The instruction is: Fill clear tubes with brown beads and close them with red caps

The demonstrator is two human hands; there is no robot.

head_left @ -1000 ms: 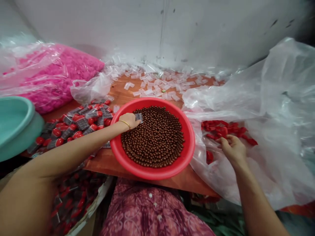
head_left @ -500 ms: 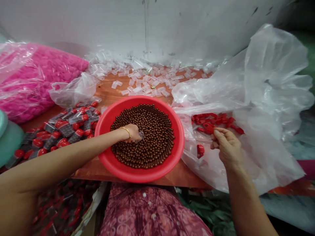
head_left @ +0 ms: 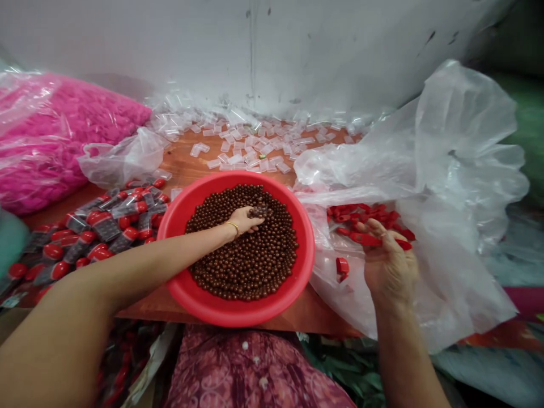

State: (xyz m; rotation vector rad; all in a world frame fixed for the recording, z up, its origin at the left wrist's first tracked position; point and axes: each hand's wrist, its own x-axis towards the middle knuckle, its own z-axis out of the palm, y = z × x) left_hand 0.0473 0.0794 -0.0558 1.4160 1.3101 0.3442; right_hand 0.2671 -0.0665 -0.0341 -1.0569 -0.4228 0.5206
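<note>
My left hand (head_left: 243, 221), with a gold bangle at the wrist, reaches over a red basin (head_left: 308, 243) full of small round brown balls (head_left: 246, 266). Its fingers are closed on a small clear plastic container (head_left: 258, 211), which looks filled with the brown balls. To the right, my right hand (head_left: 389, 258) holds a red plastic cap piece (head_left: 366, 238) between thumb and fingers. Behind it more red plastic pieces (head_left: 382, 214) lie inside an opened clear plastic bag (head_left: 357, 164). A single red piece (head_left: 342, 267) lies nearer, on the bag's film.
Filled clear containers with red caps (head_left: 106, 225) are heaped left of the basin. Clear empty containers (head_left: 255, 147) are scattered behind it, against the wall. A bag of pink pieces (head_left: 63, 136) stands at far left. Below the table edge, more red-capped containers (head_left: 123, 357) lie in a box.
My left hand has moved right and away from me across the balls, and its container now looks filled. My right hand has turned, showing more of the red cap piece.
</note>
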